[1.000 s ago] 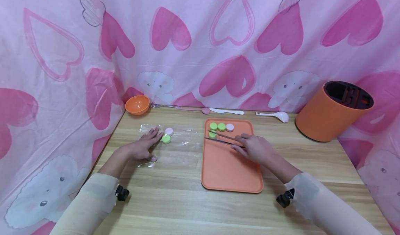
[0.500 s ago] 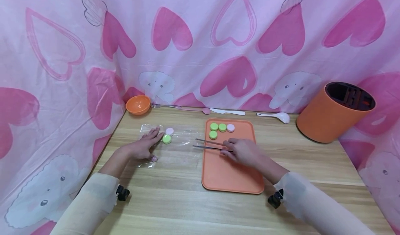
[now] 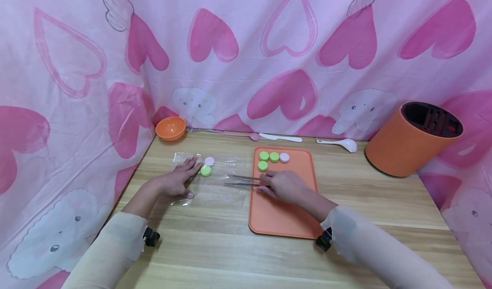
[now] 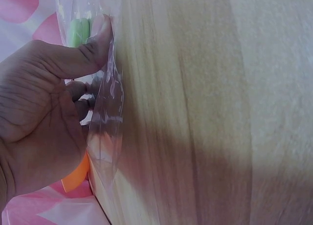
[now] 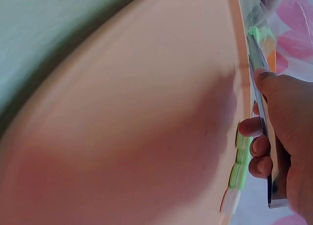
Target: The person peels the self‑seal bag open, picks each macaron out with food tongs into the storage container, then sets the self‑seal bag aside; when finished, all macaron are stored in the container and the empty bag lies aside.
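From above, the left hand point(image 3: 174, 181) lies flat with straight fingers on a clear bag point(image 3: 215, 174) on the surface point(image 3: 230, 246), beside a green disc point(image 3: 205, 171), while the right hand point(image 3: 282, 185) grips tweezers point(image 3: 241, 181) over the tray point(image 3: 284, 216) edge, tips open toward the bag. At the left wrist, the thumb point(image 4: 93, 44) presses the plastic. At the right wrist, fingers point(image 5: 261, 156) curl round the tweezers' metal arm point(image 5: 266, 132).

Wooden table point(image 3: 230, 246): orange tray point(image 3: 284, 220), plastic bag point(image 3: 226, 169), bowl point(image 3: 171, 128), orange holder point(image 3: 407, 148).
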A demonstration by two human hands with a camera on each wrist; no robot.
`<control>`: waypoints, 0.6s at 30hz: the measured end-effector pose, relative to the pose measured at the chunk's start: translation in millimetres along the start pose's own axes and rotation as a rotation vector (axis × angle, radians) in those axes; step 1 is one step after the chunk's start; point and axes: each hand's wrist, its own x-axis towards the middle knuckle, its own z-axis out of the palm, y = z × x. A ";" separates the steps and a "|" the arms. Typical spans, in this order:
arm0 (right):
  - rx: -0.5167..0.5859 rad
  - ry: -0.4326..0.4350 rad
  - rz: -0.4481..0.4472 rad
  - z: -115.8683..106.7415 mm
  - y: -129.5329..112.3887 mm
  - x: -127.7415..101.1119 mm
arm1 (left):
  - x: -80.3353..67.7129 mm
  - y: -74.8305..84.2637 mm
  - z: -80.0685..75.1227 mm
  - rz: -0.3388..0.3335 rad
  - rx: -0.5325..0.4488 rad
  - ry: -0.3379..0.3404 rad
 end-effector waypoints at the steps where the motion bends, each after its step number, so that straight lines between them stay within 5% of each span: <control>1: 0.003 0.000 -0.001 0.5 -1.5 2.4 | 0.0 -0.7 0.2 0.000 -0.002 0.001; 18: 0.047 -0.015 0.032 10.1 -22.0 42.2 | 1.0 -3.8 -0.4 0.014 0.006 -0.002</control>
